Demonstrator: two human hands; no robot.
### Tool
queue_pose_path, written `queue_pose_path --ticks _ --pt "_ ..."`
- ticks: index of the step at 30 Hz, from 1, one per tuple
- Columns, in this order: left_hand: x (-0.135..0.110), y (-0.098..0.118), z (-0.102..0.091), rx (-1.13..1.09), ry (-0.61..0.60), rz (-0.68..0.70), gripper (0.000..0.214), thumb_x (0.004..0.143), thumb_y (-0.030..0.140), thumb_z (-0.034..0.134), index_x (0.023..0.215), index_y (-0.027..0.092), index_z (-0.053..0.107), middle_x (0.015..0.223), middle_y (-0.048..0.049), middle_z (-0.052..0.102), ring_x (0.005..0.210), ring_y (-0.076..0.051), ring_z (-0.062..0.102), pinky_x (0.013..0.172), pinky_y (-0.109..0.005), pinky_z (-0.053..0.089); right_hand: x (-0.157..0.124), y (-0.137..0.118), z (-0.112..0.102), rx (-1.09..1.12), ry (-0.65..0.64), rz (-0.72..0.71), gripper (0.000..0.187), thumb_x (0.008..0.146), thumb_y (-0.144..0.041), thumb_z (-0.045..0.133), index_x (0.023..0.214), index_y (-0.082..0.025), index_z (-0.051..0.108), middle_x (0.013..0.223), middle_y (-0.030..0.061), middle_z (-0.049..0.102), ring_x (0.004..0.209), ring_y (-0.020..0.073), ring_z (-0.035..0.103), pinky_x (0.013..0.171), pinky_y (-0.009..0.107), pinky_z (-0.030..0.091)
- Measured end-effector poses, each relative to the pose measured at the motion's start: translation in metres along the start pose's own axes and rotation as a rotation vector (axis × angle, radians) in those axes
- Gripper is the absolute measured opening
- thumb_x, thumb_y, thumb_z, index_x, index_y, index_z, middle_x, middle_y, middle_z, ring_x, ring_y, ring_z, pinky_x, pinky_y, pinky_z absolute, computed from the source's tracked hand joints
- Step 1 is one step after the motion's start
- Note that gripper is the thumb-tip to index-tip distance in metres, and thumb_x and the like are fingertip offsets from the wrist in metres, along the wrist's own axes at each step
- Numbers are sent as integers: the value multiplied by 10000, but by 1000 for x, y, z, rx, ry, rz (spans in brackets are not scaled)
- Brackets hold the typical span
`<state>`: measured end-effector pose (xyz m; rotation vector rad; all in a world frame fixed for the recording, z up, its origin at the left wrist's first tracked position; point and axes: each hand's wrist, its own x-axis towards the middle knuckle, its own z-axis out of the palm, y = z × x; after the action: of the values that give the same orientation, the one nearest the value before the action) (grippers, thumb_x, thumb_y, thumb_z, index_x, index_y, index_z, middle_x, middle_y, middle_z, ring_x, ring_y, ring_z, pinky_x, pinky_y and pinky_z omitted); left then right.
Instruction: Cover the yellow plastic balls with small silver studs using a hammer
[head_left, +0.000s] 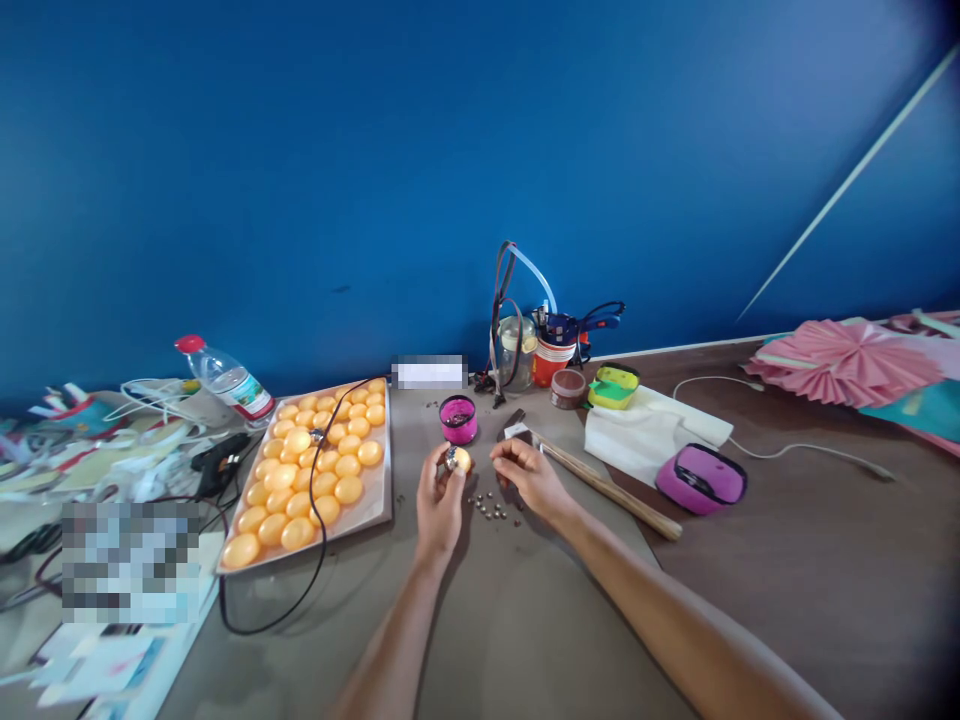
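Observation:
My left hand (440, 497) is closed round a small orange ball (459, 459) with a silvery piece on its left side, held just above the table. My right hand (527, 473) hovers a little to the right with its fingers pinched together; what they hold is too small to make out. Several small dark beads (489, 507) lie scattered on the table between and below the two hands. A small pink pot (458, 418) stands just behind the ball.
A tray (379, 510) full of several orange balls lies at left, with a black cable (319, 560) across it. A wooden stick (607, 487), a pink case (700, 478), white cloth (645, 435), jars, a water bottle (225, 380) and pink paper fans (847, 360) surround the work spot.

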<state>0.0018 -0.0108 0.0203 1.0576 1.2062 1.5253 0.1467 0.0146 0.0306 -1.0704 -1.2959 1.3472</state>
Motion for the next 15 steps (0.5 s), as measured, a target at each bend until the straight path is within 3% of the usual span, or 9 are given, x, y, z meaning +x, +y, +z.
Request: queue_pose_path --ticks 8,15 --pt "7 11 -1 -586 -35 -296 347 744 267 584 1081 203 538 879 -67 684 781 -202 664 775 -359 500 -5 0 0 -371 -39 -154 112 758 -201 480 788 -171 584 710 0 584 674 131 524 631 249 410" --pt "9 19 -3 -775 -61 -419 293 797 309 560 1049 162 579 870 -102 682 789 -190 659 775 -332 506 -2 8 -2 -492 -49 -220 132 764 -134 489 806 -169 609 750 19 632 691 137 567 638 247 434"
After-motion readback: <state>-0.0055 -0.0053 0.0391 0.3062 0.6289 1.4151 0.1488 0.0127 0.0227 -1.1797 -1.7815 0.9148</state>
